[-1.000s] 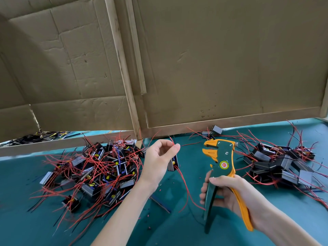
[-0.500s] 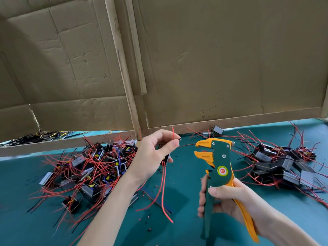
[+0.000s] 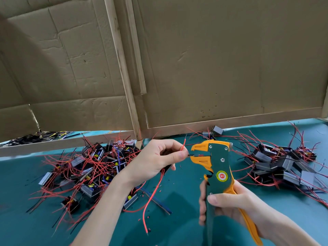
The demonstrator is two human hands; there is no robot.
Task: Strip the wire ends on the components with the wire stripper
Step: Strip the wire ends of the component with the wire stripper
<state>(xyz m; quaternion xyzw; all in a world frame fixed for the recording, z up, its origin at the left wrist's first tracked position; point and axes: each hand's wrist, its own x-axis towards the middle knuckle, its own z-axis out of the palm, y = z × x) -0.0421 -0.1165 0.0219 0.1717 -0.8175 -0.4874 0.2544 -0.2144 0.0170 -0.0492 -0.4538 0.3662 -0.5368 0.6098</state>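
Observation:
My right hand [image 3: 230, 208] grips the handles of a green and orange wire stripper [image 3: 217, 167], held upright over the teal table [image 3: 177, 201]. My left hand [image 3: 156, 160] pinches a thin wire end between thumb and forefinger and holds it in the stripper's orange jaws [image 3: 198, 155]. A short red wire end [image 3: 183, 144] sticks up from the same pinch. A small dark component is mostly hidden in my left palm. One long red wire [image 3: 150, 197] hangs from it down to the table.
A heap of small components with red wires [image 3: 88, 171] lies at the left. A second heap [image 3: 280, 164] lies at the right. A cardboard wall [image 3: 213, 68] stands along the back. Bits of insulation speckle the table under my hands.
My left hand moved right and brought the wire end into the stripper's jaws. My right hand shifted the stripper slightly left toward it.

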